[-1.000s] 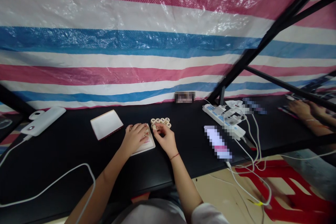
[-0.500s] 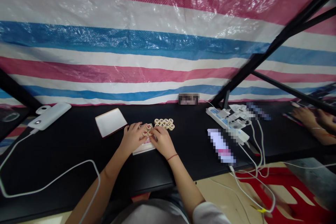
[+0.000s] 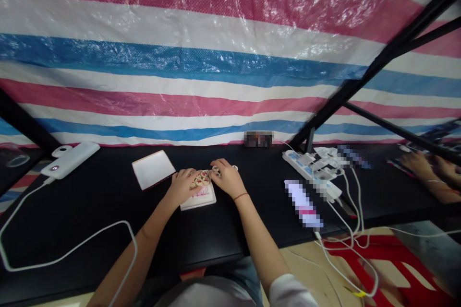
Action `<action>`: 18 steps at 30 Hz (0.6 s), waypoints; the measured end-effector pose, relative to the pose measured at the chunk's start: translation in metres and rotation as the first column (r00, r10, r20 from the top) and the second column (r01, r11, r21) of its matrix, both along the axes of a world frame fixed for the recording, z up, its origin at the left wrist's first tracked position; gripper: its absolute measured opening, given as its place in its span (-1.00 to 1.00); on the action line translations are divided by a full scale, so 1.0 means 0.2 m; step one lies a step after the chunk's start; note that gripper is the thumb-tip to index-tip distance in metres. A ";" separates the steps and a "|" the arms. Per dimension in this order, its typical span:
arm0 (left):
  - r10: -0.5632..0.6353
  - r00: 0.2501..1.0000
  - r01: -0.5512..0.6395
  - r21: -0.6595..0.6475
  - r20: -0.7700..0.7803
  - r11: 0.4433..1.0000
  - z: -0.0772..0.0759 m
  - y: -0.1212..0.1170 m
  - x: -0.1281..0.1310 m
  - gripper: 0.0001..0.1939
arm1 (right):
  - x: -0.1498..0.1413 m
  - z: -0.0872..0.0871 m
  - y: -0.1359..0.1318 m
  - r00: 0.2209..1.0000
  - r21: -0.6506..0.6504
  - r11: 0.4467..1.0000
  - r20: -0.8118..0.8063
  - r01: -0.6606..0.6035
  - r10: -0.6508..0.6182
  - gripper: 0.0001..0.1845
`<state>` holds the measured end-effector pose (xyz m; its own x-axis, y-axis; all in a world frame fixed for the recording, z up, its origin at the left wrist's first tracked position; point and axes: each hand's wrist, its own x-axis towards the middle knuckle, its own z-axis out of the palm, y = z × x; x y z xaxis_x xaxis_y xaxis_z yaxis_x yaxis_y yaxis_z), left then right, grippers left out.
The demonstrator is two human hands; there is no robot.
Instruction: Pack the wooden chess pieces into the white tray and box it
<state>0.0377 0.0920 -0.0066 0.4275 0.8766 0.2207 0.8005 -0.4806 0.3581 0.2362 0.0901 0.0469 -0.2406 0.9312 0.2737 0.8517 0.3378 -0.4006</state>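
A small white box (image 3: 201,201) lies on the black table, with several round Chinese chess pieces (image 3: 201,179) with red characters in its far part. A pink print shows in its near part. My left hand (image 3: 184,187) curves over the box's left side, its fingers at the pieces and its thumb toward the middle. Just right of the box, my right hand (image 3: 227,180) is bent over another group of pieces and hides most of them. One piece (image 3: 216,169) shows between its thumb and fingers, and another piece (image 3: 235,168) peeks out beyond the knuckles.
A white box lid (image 3: 153,170) lies behind on the left. Further left are a white device (image 3: 70,160) and its looping cable. To the right are a phone (image 3: 304,204), a power strip (image 3: 306,165) with cables, and another person's hands (image 3: 419,165). Striped sheeting (image 3: 180,100) hangs behind.
My right hand has moved right, from the pieces in the box to the group beside it, and now covers most of that group. The left hand stays at the box.
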 end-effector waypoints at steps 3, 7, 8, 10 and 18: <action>0.005 1.000 -0.005 0.002 0.027 1.000 0.01 0.00 0.00 -0.45 | 0.01 0.02 0.11 0.985 -0.128 0.987 0.151 0.097 -0.078 -0.66; 0.022 0.996 -0.027 0.056 0.084 0.998 0.00 0.00 -0.02 -0.33 | 0.00 0.00 0.22 0.951 -0.296 0.943 0.302 0.155 -0.061 -0.67; 0.018 0.995 -0.026 0.073 0.099 0.997 0.00 0.00 -0.03 -0.33 | -0.01 0.00 0.24 0.948 -0.312 0.936 0.313 0.161 -0.059 -0.68; 0.007 0.992 -0.020 0.101 0.125 0.995 0.00 0.00 -0.04 -0.34 | -0.03 0.00 0.25 0.944 -0.328 0.928 0.324 0.175 -0.064 -0.70; -0.016 0.974 -0.031 0.204 0.225 0.978 0.03 0.00 -0.07 -0.47 | -0.07 0.06 0.25 0.938 -0.311 0.924 0.326 0.223 -0.117 -0.72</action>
